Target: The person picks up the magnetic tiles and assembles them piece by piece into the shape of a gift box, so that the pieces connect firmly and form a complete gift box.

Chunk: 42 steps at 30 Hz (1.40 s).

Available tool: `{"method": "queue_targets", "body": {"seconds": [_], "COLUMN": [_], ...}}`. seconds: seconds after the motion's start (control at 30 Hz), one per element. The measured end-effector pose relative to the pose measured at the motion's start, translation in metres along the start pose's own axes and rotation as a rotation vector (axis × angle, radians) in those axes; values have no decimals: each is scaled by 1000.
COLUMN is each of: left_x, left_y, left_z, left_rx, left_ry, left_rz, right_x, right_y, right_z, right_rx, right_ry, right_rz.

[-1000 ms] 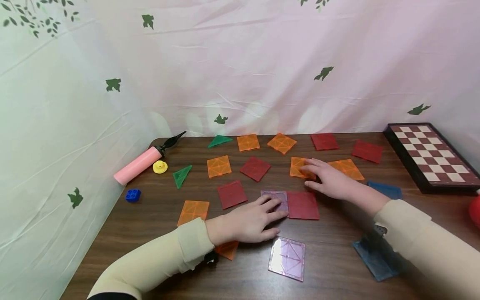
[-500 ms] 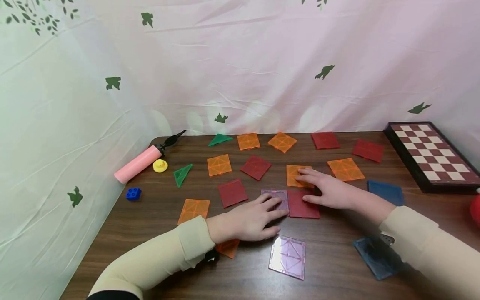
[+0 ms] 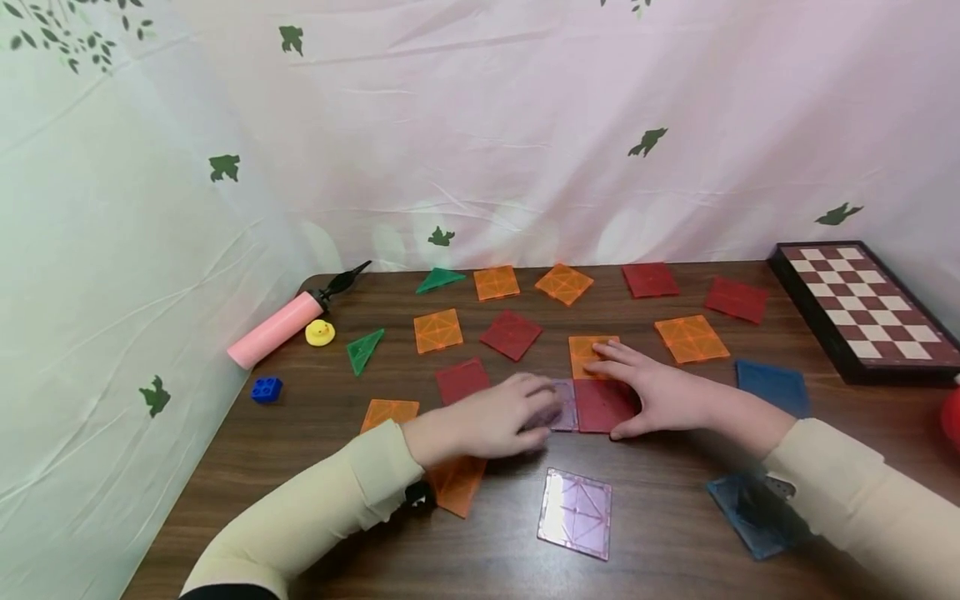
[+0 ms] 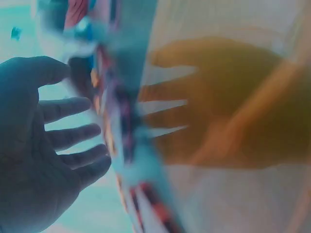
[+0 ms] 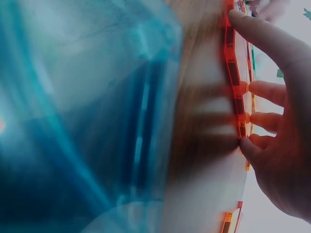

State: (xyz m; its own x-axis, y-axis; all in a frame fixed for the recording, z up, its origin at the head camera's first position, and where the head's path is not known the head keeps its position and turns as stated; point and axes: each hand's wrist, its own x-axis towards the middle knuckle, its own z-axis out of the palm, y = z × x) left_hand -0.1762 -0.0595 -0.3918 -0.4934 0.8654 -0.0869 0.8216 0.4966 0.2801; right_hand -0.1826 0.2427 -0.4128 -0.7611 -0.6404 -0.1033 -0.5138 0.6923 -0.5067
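Note:
In the head view, a translucent red square magnetic tile (image 3: 602,410) lies flat, edge to edge with a purple tile (image 3: 567,410) on its left. An orange tile (image 3: 582,353) meets its far edge. My right hand (image 3: 663,387) spans the red and orange tiles, fingertips over the orange one and thumb at the red one's near right corner. My left hand (image 3: 487,421), fingers relaxed and slightly blurred, is over the purple tile's left side and hides part of it. A second purple tile (image 3: 575,512) lies nearer, apart from the group.
Loose orange, red and green tiles lie around the table, including a red tile (image 3: 510,335) and a green triangle (image 3: 365,350). Blue tiles (image 3: 757,517) lie right. A checkerboard (image 3: 870,308) stands back right; a pink pump (image 3: 277,329), yellow duck (image 3: 320,333) and blue block (image 3: 266,389) sit left.
My right hand has drawn the orange tile left and nearer, up to the red tile, and its thumb has moved to the red tile's near corner. My left hand has shifted slightly left.

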Motion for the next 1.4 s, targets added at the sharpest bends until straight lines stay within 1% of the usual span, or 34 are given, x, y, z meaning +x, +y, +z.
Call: {"method": "queue_targets", "body": {"seconds": [0.1,0.17,0.23,0.3,0.37,0.43,0.5,0.6,0.67,0.93,1.23,1.4], "left_x": [3,5,7,9,9,10,11,12,13,15,12,10], "left_y": [-18,-34,-51,-66,-78,-86,-89,-89,-87,-68,-53,-46], "left_z": [-16,-26,-32,-35,-34,-32,-29,-27,-26,-20,-14,-10], "left_rx": [-30,-45,-61,-75,-98,-125,-154,-184,-181,-103,-67,-43], "left_ry": [69,101,114,92,56,7,-27,-50,-53,-78,-71,-61], "left_rz": [-43,-99,-160,-226,-267,-284,-283,-273,-263,-243,-207,-166], "right_x": [0,0,1,1,1,2,2,2,2,6,11,13], "right_y": [-1,-2,-2,-3,-3,-3,-3,-3,-4,-7,-10,-11], "right_z": [0,0,1,2,3,3,4,4,3,3,5,5], "right_rx": [-10,-18,-25,-33,-39,-42,-39,-37,-38,-42,-52,-51], "right_ry": [4,9,11,15,19,23,25,26,26,29,44,42], "right_rz": [0,2,4,2,-1,-3,-2,-1,-1,12,5,10]}}
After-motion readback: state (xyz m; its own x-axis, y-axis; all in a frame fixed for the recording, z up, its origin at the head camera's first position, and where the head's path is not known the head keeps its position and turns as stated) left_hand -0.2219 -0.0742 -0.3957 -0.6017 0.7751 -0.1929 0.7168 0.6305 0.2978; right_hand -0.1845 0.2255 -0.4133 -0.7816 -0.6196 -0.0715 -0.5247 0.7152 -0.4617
